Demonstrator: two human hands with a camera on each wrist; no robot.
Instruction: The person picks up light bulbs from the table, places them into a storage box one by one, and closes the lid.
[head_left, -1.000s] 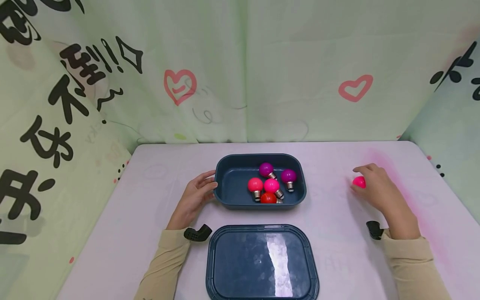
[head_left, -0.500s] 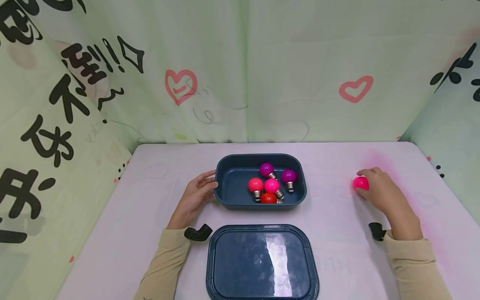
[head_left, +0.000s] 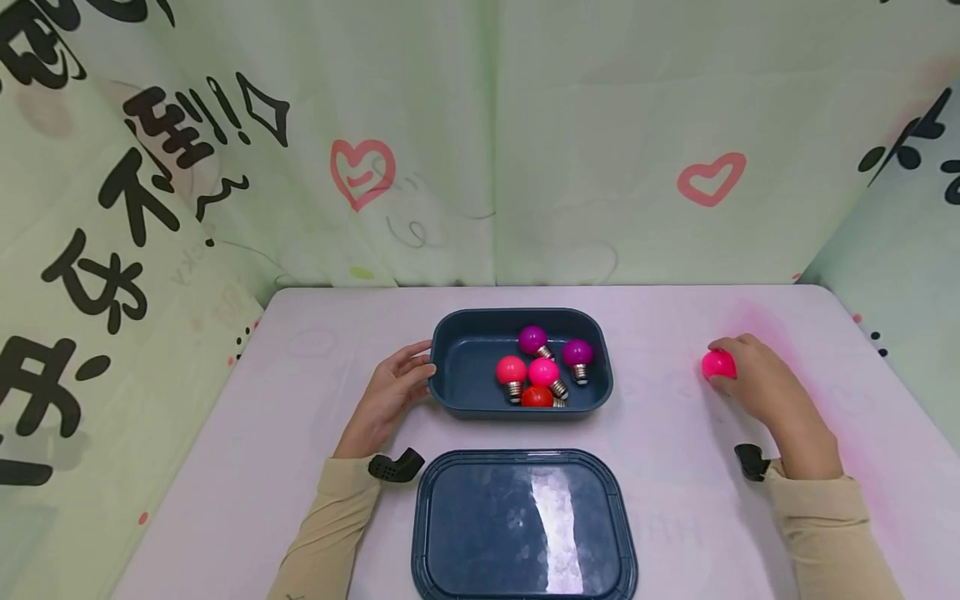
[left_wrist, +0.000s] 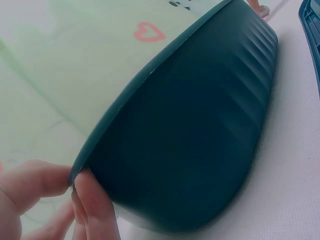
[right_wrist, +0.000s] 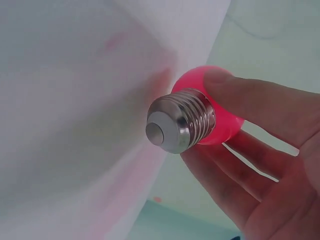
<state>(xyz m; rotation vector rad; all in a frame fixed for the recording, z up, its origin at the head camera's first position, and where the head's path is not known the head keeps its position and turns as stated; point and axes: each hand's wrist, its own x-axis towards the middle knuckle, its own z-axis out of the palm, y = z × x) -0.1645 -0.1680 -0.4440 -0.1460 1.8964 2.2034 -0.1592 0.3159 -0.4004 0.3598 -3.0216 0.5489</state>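
In the head view a dark blue plastic box holds several light bulbs, among them a purple bulb, a coral bulb and a red bulb. At its left end my left hand pinches the rim; the left wrist view shows fingertips right at the edge of the box. Far to the right, my right hand grips a bright pink light bulb by its globe. The right wrist view shows this bulb's metal screw base pointing away from the palm.
A dark blue lid lies flat in front of the box. Both rest on a white table with a pink stain at the right. Green curtains with drawings and lettering enclose the back and sides.
The right hand has shifted slightly, and more of the pink bulb shows between its fingers than a second ago. The left hand, box and lid have stayed in place.
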